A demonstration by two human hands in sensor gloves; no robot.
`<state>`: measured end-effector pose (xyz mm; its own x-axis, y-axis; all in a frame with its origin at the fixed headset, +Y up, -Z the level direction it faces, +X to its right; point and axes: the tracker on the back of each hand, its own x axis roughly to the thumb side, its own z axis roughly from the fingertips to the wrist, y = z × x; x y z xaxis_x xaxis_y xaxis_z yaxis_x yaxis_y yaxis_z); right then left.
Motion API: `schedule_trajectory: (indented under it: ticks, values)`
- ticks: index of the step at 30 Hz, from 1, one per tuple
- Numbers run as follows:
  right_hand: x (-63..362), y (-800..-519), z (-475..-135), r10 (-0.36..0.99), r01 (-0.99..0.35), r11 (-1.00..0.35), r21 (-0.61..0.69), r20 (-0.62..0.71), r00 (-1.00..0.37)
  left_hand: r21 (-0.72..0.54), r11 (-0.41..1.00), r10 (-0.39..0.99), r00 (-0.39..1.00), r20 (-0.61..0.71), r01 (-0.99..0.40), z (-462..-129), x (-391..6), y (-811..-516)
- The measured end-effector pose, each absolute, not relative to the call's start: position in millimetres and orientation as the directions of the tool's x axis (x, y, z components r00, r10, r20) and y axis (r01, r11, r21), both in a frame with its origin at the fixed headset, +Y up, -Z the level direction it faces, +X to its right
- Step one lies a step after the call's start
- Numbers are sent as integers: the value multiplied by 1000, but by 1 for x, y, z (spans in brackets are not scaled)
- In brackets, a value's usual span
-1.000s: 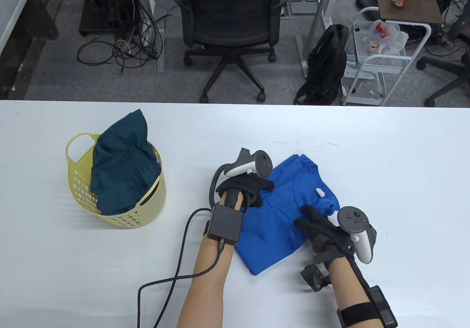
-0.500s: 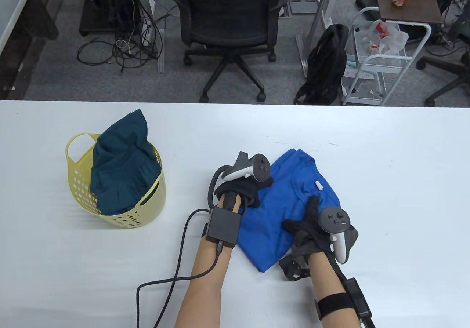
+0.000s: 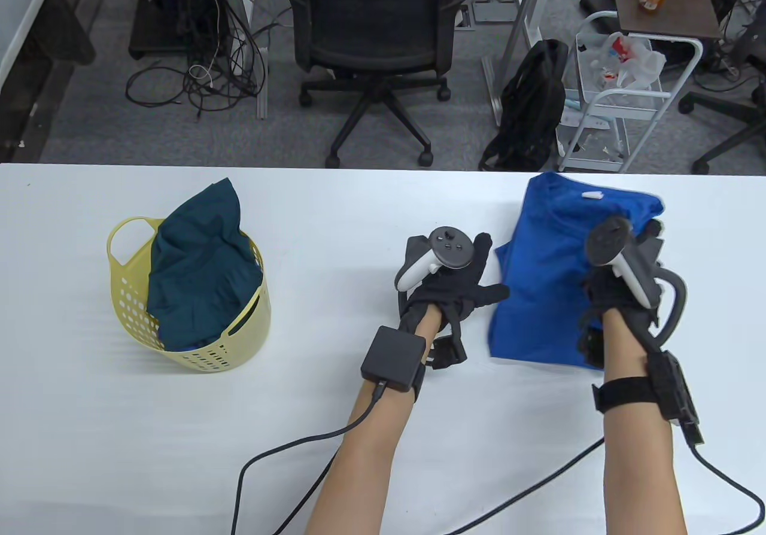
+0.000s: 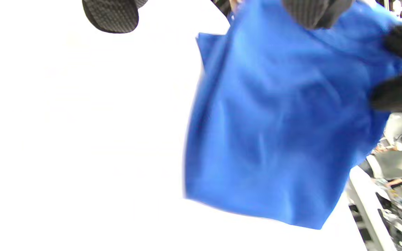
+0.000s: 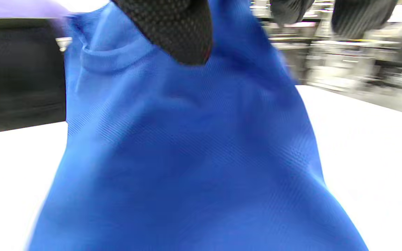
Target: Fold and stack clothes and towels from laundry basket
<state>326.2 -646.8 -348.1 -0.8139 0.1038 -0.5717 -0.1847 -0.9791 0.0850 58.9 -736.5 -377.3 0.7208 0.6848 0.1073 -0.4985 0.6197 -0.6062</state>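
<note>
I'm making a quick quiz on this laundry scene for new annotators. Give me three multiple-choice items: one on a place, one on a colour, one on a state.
1. Where is the blue shirt?
A. in the basket
B. on the table, far right
C. on the chair

2. What colour is the basket?
A. yellow
B. red
C. white

3. What is the left hand doing?
A. gripping the basket rim
B. lifting the dark teal garment
C. spread open beside the shirt's left edge

Answers:
1 B, since the shirt lies folded on the white table by the right hand, which grips it.
2 A, since its perforated wall is pale yellow.
3 C, since its fingers are splayed and hold nothing; the dark teal garment sits untouched in the basket.
</note>
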Motion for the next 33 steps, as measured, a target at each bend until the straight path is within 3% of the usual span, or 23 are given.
schedule_trajectory:
  ticks: [2, 4, 8, 10, 14, 18, 21, 23, 27, 30, 33]
  values:
    - [331, -654, -340, 235, -294, -955, 35, -515, -825, -483, 739, 609, 772, 182, -470, -371, 51, -732]
    - [317, -666, -327, 296, -351, -930, 106, -346, -890, -437, 812, 534, 794, 292, -386, -357, 38, -729]
    - [269, -698, -291, 286, -291, -948, 125, -60, -956, -385, 877, 438, 809, 392, -288, -318, 12, -720]
    - [245, -711, -270, 278, -262, -945, 194, 55, -959, -377, 896, 391, 820, 419, -235, -295, -5, -714]
    - [214, -721, -235, 350, -296, -911, 287, 157, -923, -317, 932, 304, 850, 430, -174, -254, -36, -702]
    - [199, -719, -209, 421, -365, -893, 264, 198, -885, -213, 972, 180, 899, 399, -101, -217, -71, -677]
    - [193, -719, -199, 437, -393, -892, 223, 204, -876, -61, 996, 84, 949, 305, -68, -199, -106, -644]
    - [191, -723, -196, 451, -410, -887, 211, 209, -868, 70, 995, 62, 985, 163, -74, -193, -136, -618]
    - [189, -731, -195, 435, -390, -893, 225, 208, -876, 226, 971, 96, 992, -78, -76, -205, -190, -582]
    - [188, -736, -196, 444, -397, -888, 231, 212, -871, 196, 975, 154, 958, -242, -107, -232, -222, -567]
    - [186, -742, -197, 455, -401, -881, 252, 212, -865, 10, 995, 96, 917, -388, -100, -270, -246, -563]
